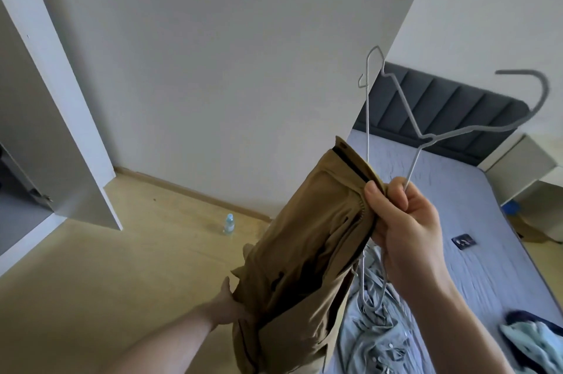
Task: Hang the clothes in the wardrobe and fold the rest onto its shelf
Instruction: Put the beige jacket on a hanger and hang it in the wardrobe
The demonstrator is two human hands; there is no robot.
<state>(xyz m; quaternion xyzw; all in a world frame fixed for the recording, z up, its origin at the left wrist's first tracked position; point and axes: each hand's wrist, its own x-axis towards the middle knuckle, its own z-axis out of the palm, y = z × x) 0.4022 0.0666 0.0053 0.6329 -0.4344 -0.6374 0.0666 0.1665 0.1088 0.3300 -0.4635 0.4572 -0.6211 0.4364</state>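
Trousers: brown, right hand clenched around waistband and hanger
Left hand: gripping lower cloth (fingers hidden)
Surroundings: bottle on floor; bed behind

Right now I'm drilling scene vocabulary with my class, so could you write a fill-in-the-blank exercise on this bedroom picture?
1. The right hand grips a grey wire ____ together with the brown cloth trousers.
2. The left hand holds the trousers' ____ part.
3. A clear plastic bottle stands on the wooden ____.

Missing words: hanger; lower; floor
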